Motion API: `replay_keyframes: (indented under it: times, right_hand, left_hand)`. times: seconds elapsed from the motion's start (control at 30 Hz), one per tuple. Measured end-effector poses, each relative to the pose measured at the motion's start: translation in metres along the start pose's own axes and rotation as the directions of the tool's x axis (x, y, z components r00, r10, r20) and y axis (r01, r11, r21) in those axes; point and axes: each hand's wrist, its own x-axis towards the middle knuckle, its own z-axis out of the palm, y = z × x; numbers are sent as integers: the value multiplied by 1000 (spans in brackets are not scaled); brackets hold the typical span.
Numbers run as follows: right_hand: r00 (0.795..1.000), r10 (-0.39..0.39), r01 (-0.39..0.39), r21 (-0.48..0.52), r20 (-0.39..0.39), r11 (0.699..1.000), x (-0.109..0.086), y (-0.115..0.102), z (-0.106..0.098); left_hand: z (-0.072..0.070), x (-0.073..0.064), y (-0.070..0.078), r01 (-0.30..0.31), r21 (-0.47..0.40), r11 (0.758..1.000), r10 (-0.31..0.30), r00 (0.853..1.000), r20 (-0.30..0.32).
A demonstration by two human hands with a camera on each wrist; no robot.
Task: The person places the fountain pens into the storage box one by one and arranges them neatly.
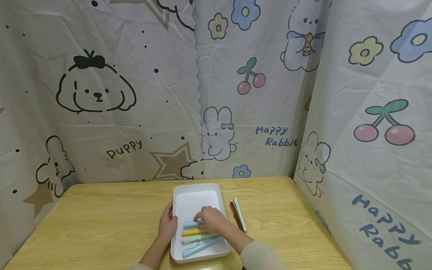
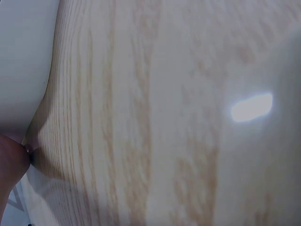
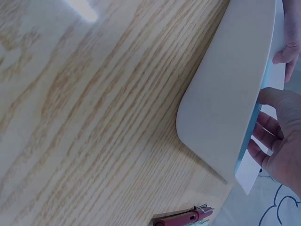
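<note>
A white tray (image 1: 194, 198) lies on the table, its left side gripped by my left hand (image 1: 167, 224), thumb over the rim and fingers outside. Inside it my right hand (image 1: 212, 219) pinches a light blue pen (image 1: 191, 224), which lies crosswise and is partly hidden under the fingers. Nearer to me in the tray are a yellow pen (image 1: 190, 233), a pale green pen (image 1: 199, 238) and another light blue pen (image 1: 202, 246), set slantwise. The right wrist view has the right hand (image 3: 284, 136) with its fingertips on the blue pen (image 3: 249, 136) beside the tray wall (image 3: 221, 89).
Right of the tray, a dark red pen (image 1: 236, 215) and a pale green pen (image 1: 240, 214) lie side by side on the wooden table (image 1: 111, 221). Printed curtains (image 1: 135, 82) stand along the table's back and right side.
</note>
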Motion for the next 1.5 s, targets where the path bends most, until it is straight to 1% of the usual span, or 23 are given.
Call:
replay_keyframes:
  times: [0.2, 0.53, 0.8, 1.1, 1.4, 1.5]
  right_hand:
    - [1000, -2, 2, -2, 2, 1000, 1, 1, 3]
    - [1000, 2, -2, -10, 9, 1000, 2, 3, 6]
    - [999, 4, -3, -14, 36, 1000, 3, 4, 7]
    - [999, 6, -5, -12, 33, 1000, 2, 4, 6]
    - [999, 11, -11, -6, 42, 1000, 2, 4, 5]
    - [999, 15, -14, -6, 46, 1000, 2, 3, 4]
  left_hand:
    - [0, 0, -1, -7, -1, 1000, 7, 1000, 0]
    - [1, 0, 0, 16, 16, 1000, -16, 1000, 0]
    - [1, 0, -1, 17, 14, 1000, -17, 1000, 1]
    - [1, 1, -3, 16, 13, 1000, -17, 1000, 2]
    - [0, -1, 0, -4, 4, 1000, 4, 1000, -2]
    - [0, -2, 1, 1, 2, 1000, -1, 1000, 0]
